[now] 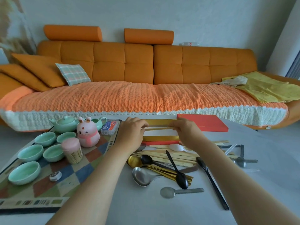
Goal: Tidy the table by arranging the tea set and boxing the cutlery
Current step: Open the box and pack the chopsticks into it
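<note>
Both ends pinched | chopsticks [158, 128] | left hand [131, 134], right hand [186, 132] | over box [162, 138]

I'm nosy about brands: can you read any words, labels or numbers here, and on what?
No text is legible.
Clear plastic box: red and blue label, print too blurred.
Round token: dark mark, unreadable.
Red lid: small gold mark at its corner, too small.

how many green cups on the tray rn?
5, on the tray: back-left cup, back-right cup, middle-left cup, middle-right cup, front cup. The pink rabbit figure could hide another.
</note>
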A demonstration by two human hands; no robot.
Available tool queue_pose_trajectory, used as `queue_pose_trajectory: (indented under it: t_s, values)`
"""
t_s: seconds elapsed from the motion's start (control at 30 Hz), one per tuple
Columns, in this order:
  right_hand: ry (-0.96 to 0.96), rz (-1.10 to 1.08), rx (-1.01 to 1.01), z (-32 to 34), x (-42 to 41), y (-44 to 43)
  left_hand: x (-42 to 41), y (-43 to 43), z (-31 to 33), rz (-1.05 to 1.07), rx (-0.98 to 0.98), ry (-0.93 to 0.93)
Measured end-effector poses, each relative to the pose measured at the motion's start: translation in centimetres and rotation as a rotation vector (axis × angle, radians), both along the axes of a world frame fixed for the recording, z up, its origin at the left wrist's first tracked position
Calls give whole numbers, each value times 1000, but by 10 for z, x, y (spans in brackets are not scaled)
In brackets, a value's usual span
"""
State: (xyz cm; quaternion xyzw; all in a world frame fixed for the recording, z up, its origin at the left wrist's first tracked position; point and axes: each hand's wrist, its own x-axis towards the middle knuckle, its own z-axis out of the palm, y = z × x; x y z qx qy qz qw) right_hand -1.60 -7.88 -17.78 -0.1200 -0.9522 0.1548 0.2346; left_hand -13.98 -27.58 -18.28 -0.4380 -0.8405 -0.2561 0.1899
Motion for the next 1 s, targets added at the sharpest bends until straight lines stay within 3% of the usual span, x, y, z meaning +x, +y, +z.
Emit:
queue_pose_trajectory:
  t_s: [0.1, 0.27, 0.4, 0.63, 0.8, 0.87, 1.0]
  values:
    - [-15, -102, 10, -2, -10, 5, -3, -3, -11, -9, -80, -27]
    - [-263, -195, -119, -9, -22, 4, 3, 0, -17, -104, -312, -242]
    - [-290, -144, -200, -9, -20, 3, 2, 5, -20, -73, -427, -215]
    - [-385, -37, -161, -5, 5, -4, 4, 10, -19, -32, -461, -181]
    - [-31, -59, -80, -4, 17, 17, 15, 18, -10, -81, -369, -95]
    - [17, -93, -51, 2, 28, 22, 24, 24, -7, -138, -325, -110]
    - [-340, -227, 23, 0, 51, 32, 44, 36, -4, -210, -243, -120]
